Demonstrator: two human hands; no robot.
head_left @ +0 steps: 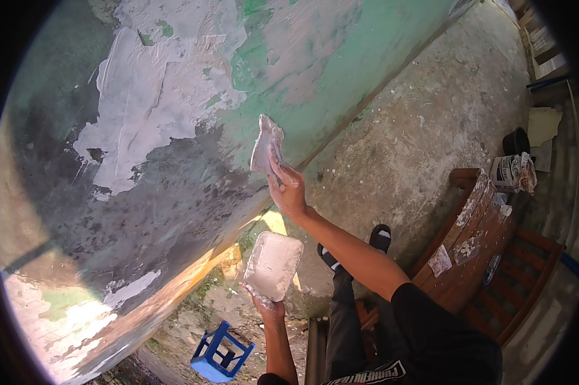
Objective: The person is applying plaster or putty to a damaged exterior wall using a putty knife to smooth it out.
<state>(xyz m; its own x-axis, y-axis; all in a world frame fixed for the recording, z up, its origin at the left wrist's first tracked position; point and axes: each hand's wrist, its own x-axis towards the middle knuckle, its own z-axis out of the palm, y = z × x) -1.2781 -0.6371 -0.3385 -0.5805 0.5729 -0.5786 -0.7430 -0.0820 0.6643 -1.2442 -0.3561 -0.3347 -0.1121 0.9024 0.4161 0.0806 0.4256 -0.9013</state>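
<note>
My right hand (288, 190) is closed on a flat putty spreader (266, 145) caked with pale filler, held up close to the wall; whether its edge touches the wall I cannot tell. Green and dark grey paint covers the wall (193, 212), with broad patches of whitish putty (155, 96) smeared over its upper part. Lower down, my left hand (267, 307) grips a shallow rectangular tray (274, 265) from its near end. Whitish putty coats the tray, and both hands are smeared with it.
A blue plastic stool (221, 353) stands near the wall's foot at lower left. To my right are a putty-spattered wooden table (459, 256), a slatted wooden bench (514, 282) and a white bucket (509, 172). My slippered feet (380, 237) stand on stained concrete floor (405, 135).
</note>
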